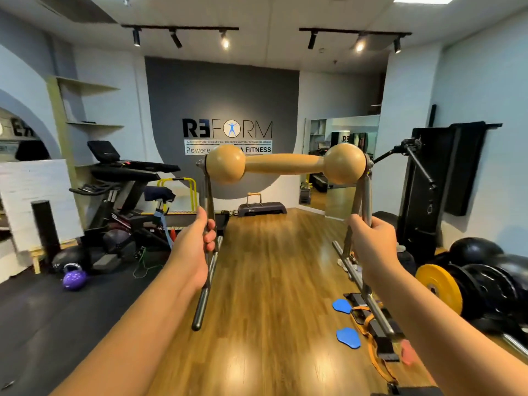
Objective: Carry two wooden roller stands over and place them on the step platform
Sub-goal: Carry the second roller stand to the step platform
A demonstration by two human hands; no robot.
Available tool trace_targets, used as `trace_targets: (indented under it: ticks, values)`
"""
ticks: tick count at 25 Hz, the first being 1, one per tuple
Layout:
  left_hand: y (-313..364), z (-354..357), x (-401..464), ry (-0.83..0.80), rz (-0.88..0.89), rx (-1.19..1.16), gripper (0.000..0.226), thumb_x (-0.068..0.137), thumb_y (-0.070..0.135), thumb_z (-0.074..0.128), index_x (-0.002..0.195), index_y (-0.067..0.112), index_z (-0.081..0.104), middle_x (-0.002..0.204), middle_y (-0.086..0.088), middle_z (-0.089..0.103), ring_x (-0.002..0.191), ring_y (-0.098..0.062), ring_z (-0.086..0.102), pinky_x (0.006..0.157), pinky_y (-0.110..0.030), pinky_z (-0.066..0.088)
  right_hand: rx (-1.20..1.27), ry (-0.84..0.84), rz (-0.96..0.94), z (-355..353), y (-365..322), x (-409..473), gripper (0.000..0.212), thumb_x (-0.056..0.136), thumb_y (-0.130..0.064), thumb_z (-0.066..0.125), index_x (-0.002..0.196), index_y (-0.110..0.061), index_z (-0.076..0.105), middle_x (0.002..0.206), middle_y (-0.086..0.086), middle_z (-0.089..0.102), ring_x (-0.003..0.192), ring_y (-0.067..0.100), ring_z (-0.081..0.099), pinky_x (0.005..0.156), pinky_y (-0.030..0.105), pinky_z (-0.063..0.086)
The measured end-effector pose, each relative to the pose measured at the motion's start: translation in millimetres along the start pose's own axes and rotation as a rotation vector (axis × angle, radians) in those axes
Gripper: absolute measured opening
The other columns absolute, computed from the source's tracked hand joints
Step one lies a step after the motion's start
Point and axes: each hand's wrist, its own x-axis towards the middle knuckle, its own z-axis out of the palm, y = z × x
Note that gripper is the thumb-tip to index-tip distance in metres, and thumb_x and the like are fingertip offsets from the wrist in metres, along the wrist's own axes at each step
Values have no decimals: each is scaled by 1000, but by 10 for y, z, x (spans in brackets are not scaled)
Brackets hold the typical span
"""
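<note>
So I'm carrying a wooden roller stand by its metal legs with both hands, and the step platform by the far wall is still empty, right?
Not empty. The head view shows another roller stand already on the step platform. The rest holds: left hand and right hand grip the legs of the carried wooden roller stand.

Roller stand (pixel 284 164): smooth satin-finished wood roller with two ball ends, on brushed grey metal legs with a dull sheen. Floor (pixel 274 270) is glossy wood-look plank with light glare, beside matt black rubber matting (pixel 57 318). Yellow weight plate (pixel 438 287) looks matt; purple kettlebell (pixel 74 278) glossy.
</note>
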Motion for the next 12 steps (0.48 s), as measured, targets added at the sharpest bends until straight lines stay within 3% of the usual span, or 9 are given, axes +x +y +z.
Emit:
trace_targets:
  ticks: [4, 9, 12]
  values:
    - [-206, 296, 1171, -15, 15, -4, 41, 105, 51, 48, 78, 20, 53, 63, 8, 39, 45, -5, 31, 53, -26, 24, -25, 20, -16, 585, 306, 952, 22, 90, -25, 62, 75, -15, 48, 65, 6, 35, 54, 16, 32, 44, 29, 28]
    - [-674, 614, 2487, -11, 44, -44, 34, 104, 49, 51, 85, 21, 56, 68, 9, 46, 47, -5, 34, 52, -25, 27, 2, 20, 1, 1215, 828, 2214, 20, 92, -27, 64, 80, -13, 55, 69, 7, 38, 58, 19, 35, 53, 35, 31]
    - [-959, 963, 3379, 18, 42, -41, 36, 105, 50, 50, 84, 21, 57, 66, 9, 44, 46, -5, 34, 54, -26, 27, -10, 0, -1, 1627, 1119, 3159, 21, 91, -28, 63, 79, -14, 54, 66, 6, 37, 55, 17, 34, 51, 34, 29]
